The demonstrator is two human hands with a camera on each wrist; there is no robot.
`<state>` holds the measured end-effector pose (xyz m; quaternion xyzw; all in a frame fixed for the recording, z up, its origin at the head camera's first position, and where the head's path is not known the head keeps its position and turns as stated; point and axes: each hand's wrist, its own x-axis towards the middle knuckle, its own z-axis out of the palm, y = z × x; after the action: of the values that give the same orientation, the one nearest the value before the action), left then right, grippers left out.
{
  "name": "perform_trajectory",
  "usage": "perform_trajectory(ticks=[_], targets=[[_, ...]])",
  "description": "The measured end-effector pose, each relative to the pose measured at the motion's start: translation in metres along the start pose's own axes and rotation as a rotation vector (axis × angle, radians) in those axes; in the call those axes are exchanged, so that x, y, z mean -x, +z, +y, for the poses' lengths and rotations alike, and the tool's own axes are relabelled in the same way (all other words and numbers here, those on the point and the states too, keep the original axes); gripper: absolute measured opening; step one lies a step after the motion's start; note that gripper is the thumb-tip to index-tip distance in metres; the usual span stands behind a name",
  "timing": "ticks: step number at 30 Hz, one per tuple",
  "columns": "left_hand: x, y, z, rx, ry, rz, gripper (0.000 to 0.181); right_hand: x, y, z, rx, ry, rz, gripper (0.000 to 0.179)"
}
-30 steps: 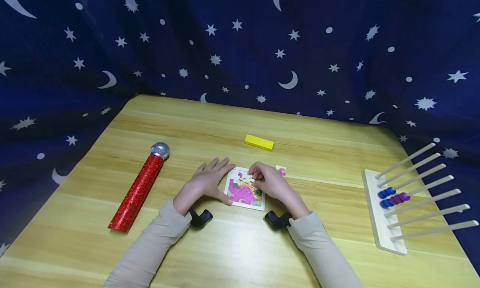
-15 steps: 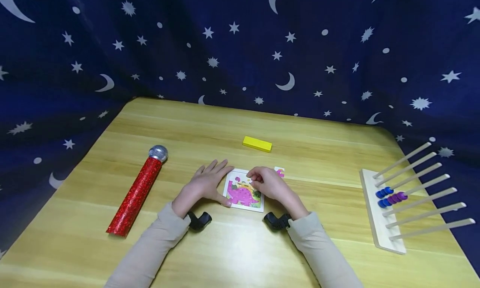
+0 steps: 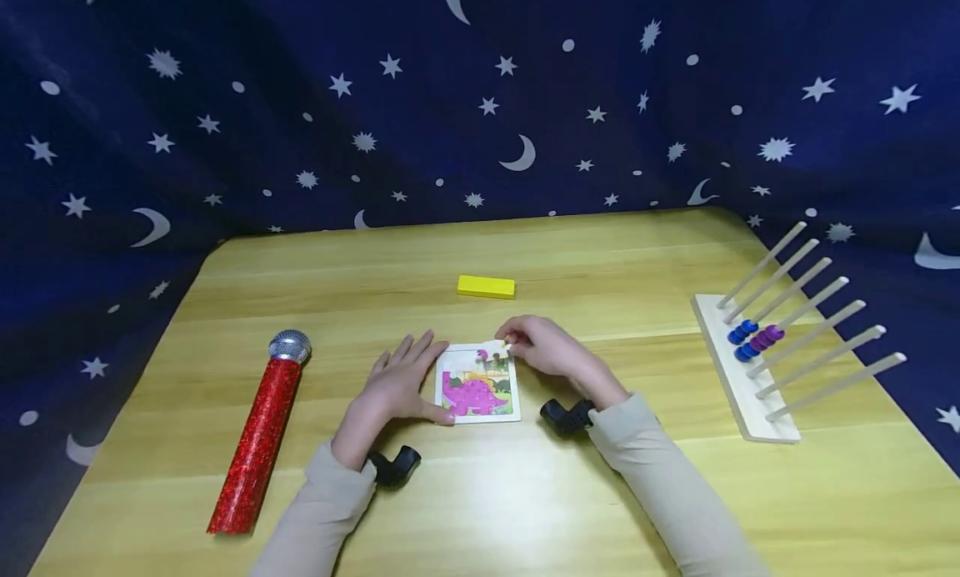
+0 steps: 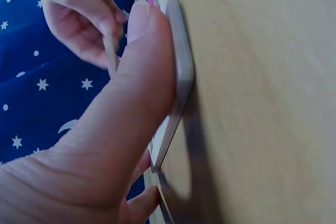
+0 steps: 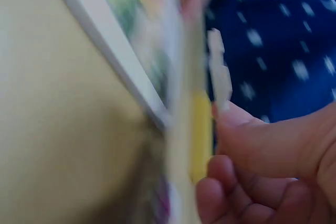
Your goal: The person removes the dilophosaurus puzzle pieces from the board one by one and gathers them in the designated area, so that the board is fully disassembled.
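A dinosaur jigsaw puzzle (image 3: 477, 396) in a white-edged square tray lies on the table, with a pale uncovered area in its upper part. My left hand (image 3: 400, 383) spans the tray's left side, fingers spread. Its thumb (image 4: 149, 56) presses on the tray's edge in the left wrist view. My right hand (image 3: 546, 343) is over the tray's upper right corner. Between thumb and forefinger it pinches a thin puzzle piece (image 5: 219, 72), seen edge-on and held above the tray. A blurred pink and white patch (image 5: 165, 203) shows low in the right wrist view.
Beyond the puzzle lies a yellow block (image 3: 486, 288). A red glittery microphone (image 3: 258, 435) lies to the left. At the right stands a wooden peg rack (image 3: 742, 377) with blue and purple beads. A starry dark blue cloth (image 3: 420, 127) hangs behind the table.
The head view has turned, shifting the scene. My right hand has moved from over the puzzle's middle to its upper right corner, uncovering more of the picture. The left hand stays on the tray.
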<state>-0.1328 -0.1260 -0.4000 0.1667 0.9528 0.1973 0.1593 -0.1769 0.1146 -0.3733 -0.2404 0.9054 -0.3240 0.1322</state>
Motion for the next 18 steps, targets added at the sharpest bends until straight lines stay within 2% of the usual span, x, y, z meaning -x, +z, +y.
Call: perform_trajectory(ticks=[5,9,14,18], targets=[[0.004,0.000,0.004,0.013,-0.011,-0.001,0.110,0.016,-0.043,0.026,-0.004,0.073,0.022,0.023],[0.004,0.000,0.005,0.016,-0.008,0.010,0.109,0.027,-0.063,0.048,-0.009,0.134,0.012,0.023],[0.004,0.000,0.003,0.008,-0.010,0.010,0.109,0.028,-0.066,0.065,-0.015,0.150,0.000,0.021],[0.004,-0.004,0.000,0.000,-0.010,0.007,0.110,0.023,-0.061,0.069,-0.006,0.144,0.010,0.019]])
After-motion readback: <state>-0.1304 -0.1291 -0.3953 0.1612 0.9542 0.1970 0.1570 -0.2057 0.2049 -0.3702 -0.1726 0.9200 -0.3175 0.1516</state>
